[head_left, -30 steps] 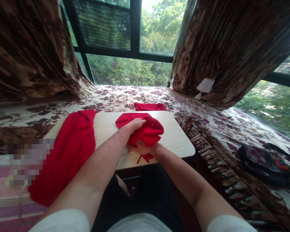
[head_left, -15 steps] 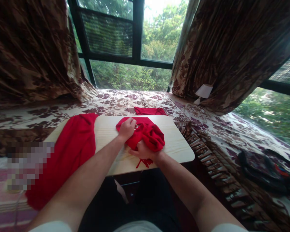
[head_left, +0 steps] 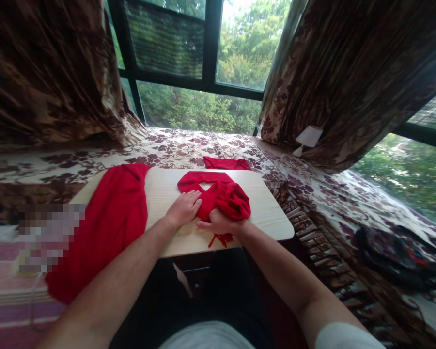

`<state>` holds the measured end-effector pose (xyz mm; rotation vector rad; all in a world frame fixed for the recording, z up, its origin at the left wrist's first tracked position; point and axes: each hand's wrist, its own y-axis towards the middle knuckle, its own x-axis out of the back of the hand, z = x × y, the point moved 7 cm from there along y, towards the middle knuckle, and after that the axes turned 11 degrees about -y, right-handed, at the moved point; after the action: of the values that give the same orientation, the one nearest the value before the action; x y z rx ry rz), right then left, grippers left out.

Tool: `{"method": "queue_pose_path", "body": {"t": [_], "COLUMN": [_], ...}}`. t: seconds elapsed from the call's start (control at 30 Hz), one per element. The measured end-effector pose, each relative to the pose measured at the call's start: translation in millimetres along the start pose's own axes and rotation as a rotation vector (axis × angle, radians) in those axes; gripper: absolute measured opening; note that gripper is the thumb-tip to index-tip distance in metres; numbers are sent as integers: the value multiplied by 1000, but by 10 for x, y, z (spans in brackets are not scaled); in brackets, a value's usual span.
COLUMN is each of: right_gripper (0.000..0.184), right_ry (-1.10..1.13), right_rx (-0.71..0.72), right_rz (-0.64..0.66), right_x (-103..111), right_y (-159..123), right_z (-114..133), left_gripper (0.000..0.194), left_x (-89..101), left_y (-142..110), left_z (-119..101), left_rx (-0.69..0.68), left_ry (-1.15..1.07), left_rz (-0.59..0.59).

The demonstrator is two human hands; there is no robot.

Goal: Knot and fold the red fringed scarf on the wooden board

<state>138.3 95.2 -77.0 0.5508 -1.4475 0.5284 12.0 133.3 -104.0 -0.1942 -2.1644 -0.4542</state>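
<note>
A red scarf [head_left: 228, 194] with a fringed end lies on the light wooden table [head_left: 269, 218], looped at the back and bunched up on the right. A small patch of tabletop shows inside the loop. My left hand [head_left: 184, 208] rests flat against the scarf's left edge, its fingers extended. At the near side, my right hand [head_left: 220, 222] grips the scarf, its fingers tucked partly under the bunched fabric and the thumb pointing left. Those fingertips are hidden. Red tassels poke out below my right wrist.
More red fabric [head_left: 118, 208] drapes over the table's left end. Behind the table lies a folded red cloth [head_left: 227, 164] on the floral cover [head_left: 181, 145]. A small white lamp [head_left: 310, 136] stands by the curtain, and a dark bag [head_left: 392, 257] lies at right.
My left hand has drawn back toward me and flattened out from its hold on the scarf's upper left part. A gap has appeared inside the loop. My right hand stays on the scarf.
</note>
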Motion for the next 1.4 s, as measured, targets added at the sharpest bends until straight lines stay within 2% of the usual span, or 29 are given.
{"method": "queue_pose_path", "body": {"t": [0.1,0.23,0.43,0.63,0.7,0.8,0.87,0.93,1.03,1.13,1.2,1.3,1.4], "right_gripper": [48,49,35,30,39,71,96,105,87,58,44,40,34], "right_ry": [-41,-82,-290,-329,-313,-274,-249,-205,-144,-126,-75,-26,-209], "right_rx": [13,-30,-252,-366,-384,-435,-454,-467,-491,-445,-392,-362,-364], "right_rz": [36,-52,-184,-171,-184,-148,-66,42,133,167,262,370,307], "right_x": [30,250,586,619,604,522,421,308,258,381,469,632,825], "right_y": [-32,-123,-246,-157,-133,-119,-114,-116,-124,-89,-60,-18,63], "right_z": [-25,-153,-650,-1105,-1197,-1353,-1459,-1559,-1686,-1760,-1803,-1902,-2014], "left_gripper": [57,56,56,55,55,54,54,54,53,53,53,53,53], "left_x": [1,-5,-8,-12,-11,-2,5,9,11,18,25,33,33], "left_y": [-5,-10,0,2,-4,-9,-8,-6,-4,-5,-4,-1,2], "left_z": [-16,-23,-25,-8,-13,-30,-44,-49,-45,-48,-50,-52,-59], "left_rx": [-18,-28,-24,-16,-16,-22,-31,-33,-26,-30,-32,-31,-28], "left_ry": [27,44,39,28,37,41,39,36,29,16,5,-10,-6], "left_rz": [-2,-6,-4,-8,-6,-12,-19,-23,-21,-19,-18,-18,-11]}}
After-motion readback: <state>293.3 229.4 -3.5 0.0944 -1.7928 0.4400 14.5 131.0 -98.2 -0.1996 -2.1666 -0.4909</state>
